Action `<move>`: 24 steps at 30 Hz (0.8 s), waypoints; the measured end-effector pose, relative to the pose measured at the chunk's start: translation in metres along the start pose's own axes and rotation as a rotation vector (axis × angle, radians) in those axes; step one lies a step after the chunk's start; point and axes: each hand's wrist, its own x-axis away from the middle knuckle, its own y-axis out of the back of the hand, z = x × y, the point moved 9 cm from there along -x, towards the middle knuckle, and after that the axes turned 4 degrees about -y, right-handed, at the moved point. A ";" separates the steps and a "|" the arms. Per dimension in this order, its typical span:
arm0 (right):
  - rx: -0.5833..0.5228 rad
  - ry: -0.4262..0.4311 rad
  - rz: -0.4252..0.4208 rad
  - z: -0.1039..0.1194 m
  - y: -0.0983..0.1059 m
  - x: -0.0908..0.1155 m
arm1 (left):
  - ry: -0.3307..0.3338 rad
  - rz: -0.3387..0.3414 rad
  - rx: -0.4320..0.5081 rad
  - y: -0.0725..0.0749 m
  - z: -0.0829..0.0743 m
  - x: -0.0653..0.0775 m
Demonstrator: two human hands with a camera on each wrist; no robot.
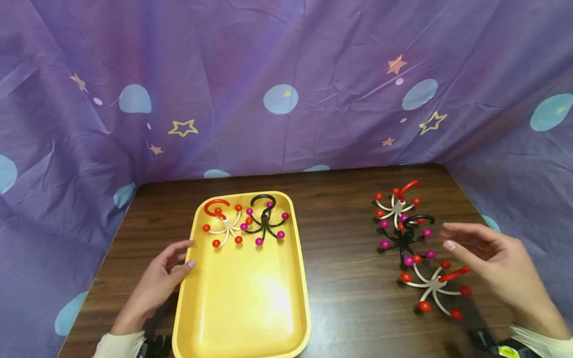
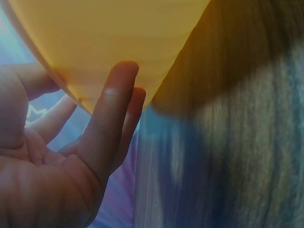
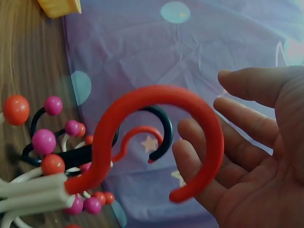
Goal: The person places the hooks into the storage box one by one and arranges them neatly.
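Note:
My left hand (image 1: 158, 278) is at the left rim of a yellow tray (image 1: 304, 298), its fingertips at the tray's side wall and the fingers loosely bent. In the tray's far end lie a white ball-tipped claw with a red hook (image 1: 227, 226) and a black one with magenta balls (image 1: 265, 223). My right hand (image 1: 501, 263) hovers at the right, fingers apart and holding nothing. Closest to it are a black claw (image 1: 405, 239) and a near white claw (image 1: 433, 284); this one's red hook (image 3: 216, 137) stands before the fingers in the right wrist view.
Another white claw with a red hook (image 1: 398, 206) lies farther back on the right, close against the black one. The dark wooden table (image 1: 344, 268) ends at a purple curtain (image 1: 286, 134) behind and at both sides.

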 end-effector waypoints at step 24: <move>0.018 -0.006 0.102 -0.038 0.004 0.031 | 0.000 0.023 0.046 0.000 0.001 0.001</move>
